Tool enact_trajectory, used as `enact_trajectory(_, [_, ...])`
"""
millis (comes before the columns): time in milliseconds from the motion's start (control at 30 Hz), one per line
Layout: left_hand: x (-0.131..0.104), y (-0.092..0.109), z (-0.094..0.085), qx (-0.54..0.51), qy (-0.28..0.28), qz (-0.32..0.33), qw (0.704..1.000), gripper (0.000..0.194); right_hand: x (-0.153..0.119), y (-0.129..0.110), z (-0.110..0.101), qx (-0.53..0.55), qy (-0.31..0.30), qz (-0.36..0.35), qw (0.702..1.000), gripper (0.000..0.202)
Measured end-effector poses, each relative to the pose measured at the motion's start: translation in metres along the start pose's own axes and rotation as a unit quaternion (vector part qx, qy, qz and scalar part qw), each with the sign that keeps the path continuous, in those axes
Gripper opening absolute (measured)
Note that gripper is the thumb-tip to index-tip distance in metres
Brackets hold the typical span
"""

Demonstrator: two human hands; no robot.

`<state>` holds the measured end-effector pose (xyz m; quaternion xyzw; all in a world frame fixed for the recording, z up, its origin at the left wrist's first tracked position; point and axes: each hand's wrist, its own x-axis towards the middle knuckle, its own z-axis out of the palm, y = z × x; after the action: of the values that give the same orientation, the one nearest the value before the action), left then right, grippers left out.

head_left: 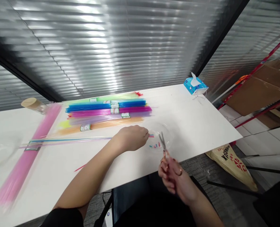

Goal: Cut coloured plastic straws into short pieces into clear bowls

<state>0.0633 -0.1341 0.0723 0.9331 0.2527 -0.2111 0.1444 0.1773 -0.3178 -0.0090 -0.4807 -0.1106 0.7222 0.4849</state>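
My left hand (134,137) is closed around several long, thin plastic straws (71,139) in pale, blue and pinkish colours, which stretch leftward across the table. Their short red and blue ends (151,136) poke out past my fingers, over a clear round dish (169,134). Inside the dish lie several small cut pieces (155,146), red and blue-green. My right hand (174,176) grips a pair of scissors (163,143) by copper-coloured handles. The scissor blades point up over the dish, to the right of the straw ends and apart from them; they look slightly parted.
Banded straw bundles in blue (130,103), magenta (132,110), orange (106,124) and other colours lie behind my left hand. A long pink bundle (42,126) crosses the table's left. Behind stand a wooden-lidded jar (33,104) and a blue tissue pack (195,85). A red strip (80,167) lies near my left forearm.
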Motion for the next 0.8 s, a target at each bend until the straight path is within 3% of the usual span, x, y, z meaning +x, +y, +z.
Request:
enact_trajectory(133, [0.002,-0.001,0.000,-0.001,-0.004,0.002,1.000,0.043,-0.023,-0.020,-0.038,-0.025,0.063,-0.175,0.982,0.052])
enact_trajectory(200, [0.003,-0.001,0.000,-0.002,-0.010,0.002,1.000,0.042,-0.034,-0.027,-0.058,-0.051,0.101,-0.222,0.969,0.047])
enact_trajectory(333, [0.003,0.000,0.002,0.001,-0.008,-0.005,1.000,0.044,-0.042,-0.024,-0.081,-0.087,0.166,-0.267,0.945,0.036])
enact_trajectory(467, [0.003,-0.001,0.004,0.013,0.003,0.005,1.000,0.044,-0.038,-0.014,-0.078,-0.123,0.206,-0.259,0.935,0.034])
enact_trajectory(533, [0.003,-0.002,0.005,0.008,0.009,0.007,1.000,0.045,-0.036,-0.011,-0.070,-0.141,0.166,-0.217,0.951,0.041])
enact_trajectory(633, [0.004,-0.002,0.006,-0.002,0.020,0.004,1.000,0.046,-0.032,-0.006,-0.050,-0.122,0.023,-0.111,0.986,0.055])
enact_trajectory(700, [0.004,-0.001,0.007,-0.004,0.028,0.004,1.000,0.045,-0.026,-0.001,-0.035,-0.092,-0.048,-0.058,0.993,0.058])
enact_trajectory(800, [0.003,0.002,0.006,-0.013,0.033,-0.007,0.999,0.044,-0.014,0.006,-0.015,-0.062,-0.089,0.001,0.994,0.059])
